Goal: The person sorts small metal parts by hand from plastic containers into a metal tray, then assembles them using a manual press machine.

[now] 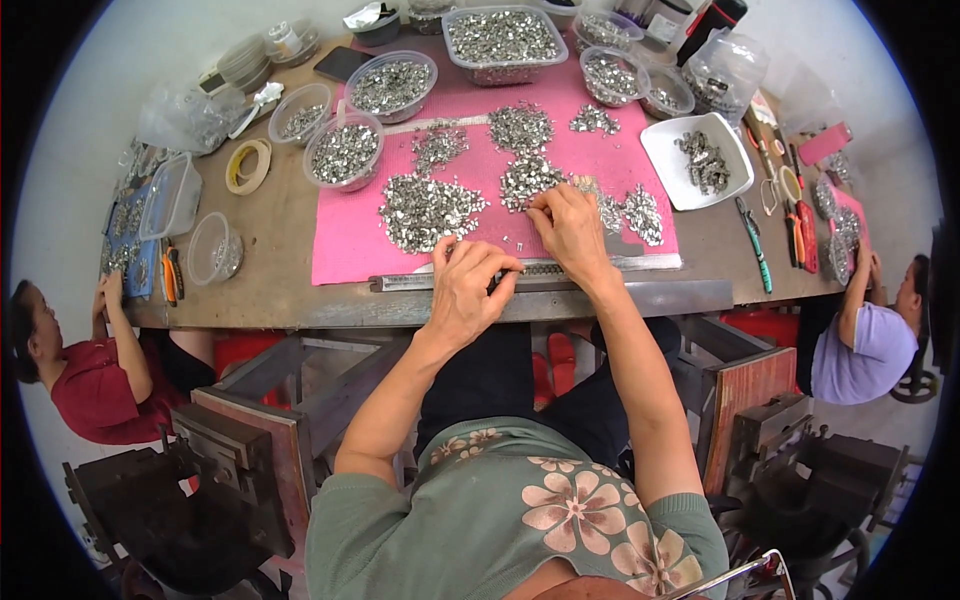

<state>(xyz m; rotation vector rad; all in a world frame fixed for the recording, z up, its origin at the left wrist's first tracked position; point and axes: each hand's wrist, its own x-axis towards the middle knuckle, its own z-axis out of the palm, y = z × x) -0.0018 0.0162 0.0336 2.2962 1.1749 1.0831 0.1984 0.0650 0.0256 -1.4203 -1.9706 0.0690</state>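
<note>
Small silver metal pieces lie in several heaps on a pink mat (345, 235). My left hand (468, 285) rests over a long metal bar (405, 283) at the mat's front edge. Its fingers are curled, with something dark showing by the thumb, too small to name. Just right of it, my right hand (575, 228) has its thumb and fingertips pinched together at the lower edge of a middle heap (528, 180). Whatever lies between those fingertips is hidden. The largest heap (430, 212) spreads beyond my left hand. To the right of my right hand is a smaller heap (643, 215).
Clear tubs of metal pieces (503, 38) line the back. A white dish (657, 150) with darker pieces stands right, by green-handled pliers (754, 245). Left are a tape roll (247, 166) and orange-handled pliers (172, 275). Co-workers sit left (95, 385) and right (865, 345).
</note>
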